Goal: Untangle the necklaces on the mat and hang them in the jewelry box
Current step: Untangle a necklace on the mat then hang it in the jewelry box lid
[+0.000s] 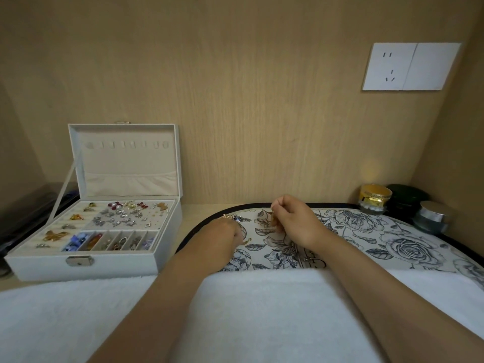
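Gold necklaces (236, 218), light, limp and easily kinked, lie on the floral mat (366, 239); we'd pinch the chain beside the tangle. Our right grip (296, 221) pinches a strand; whether our left grip (222, 233) holds any, we cannot tell.

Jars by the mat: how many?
3. Gold jar at the back, black jar right of it, silver-lidded jar nearer, further right. None seem hidden.
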Available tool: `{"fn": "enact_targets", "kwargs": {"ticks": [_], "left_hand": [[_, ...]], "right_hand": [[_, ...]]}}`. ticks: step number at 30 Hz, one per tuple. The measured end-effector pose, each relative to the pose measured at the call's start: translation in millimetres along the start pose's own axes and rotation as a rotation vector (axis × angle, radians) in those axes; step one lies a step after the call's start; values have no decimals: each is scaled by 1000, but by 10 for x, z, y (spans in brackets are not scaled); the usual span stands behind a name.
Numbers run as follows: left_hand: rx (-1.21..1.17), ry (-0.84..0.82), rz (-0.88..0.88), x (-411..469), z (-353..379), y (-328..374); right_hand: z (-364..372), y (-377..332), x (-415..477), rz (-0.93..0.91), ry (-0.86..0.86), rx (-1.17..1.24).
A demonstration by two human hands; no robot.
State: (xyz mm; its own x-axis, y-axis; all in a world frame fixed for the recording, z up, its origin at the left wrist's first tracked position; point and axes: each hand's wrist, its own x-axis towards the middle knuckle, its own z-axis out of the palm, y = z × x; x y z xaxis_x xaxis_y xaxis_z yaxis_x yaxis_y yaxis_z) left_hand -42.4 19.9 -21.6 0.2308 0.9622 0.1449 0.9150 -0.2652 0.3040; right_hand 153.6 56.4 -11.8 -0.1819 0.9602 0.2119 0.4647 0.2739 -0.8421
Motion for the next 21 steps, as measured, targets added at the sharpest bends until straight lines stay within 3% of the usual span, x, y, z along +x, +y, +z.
{"fn": "enact_targets", "kwargs": {"ticks": [4, 6, 8, 11, 14, 21], "left_hand": [[-324, -1, -44, -69, -54, 40], [-318, -11, -2, -78, -75, 59], [-302, 97, 22, -69, -68, 104], [-574, 267, -40, -23, -31, 233], [-807, 250, -97, 33, 8, 340], [-858, 223, -157, 53, -28, 342]], "right_hand": [[-36, 31, 26, -31, -50, -65], [-63, 16, 26, -55, -86, -88], [-89, -1, 35, -59, -124, -87], [-119, -27, 61, -75, -172, -70], [-125, -75, 78, -102, -207, -57], [-93, -71, 80, -88, -270, 7]]}}
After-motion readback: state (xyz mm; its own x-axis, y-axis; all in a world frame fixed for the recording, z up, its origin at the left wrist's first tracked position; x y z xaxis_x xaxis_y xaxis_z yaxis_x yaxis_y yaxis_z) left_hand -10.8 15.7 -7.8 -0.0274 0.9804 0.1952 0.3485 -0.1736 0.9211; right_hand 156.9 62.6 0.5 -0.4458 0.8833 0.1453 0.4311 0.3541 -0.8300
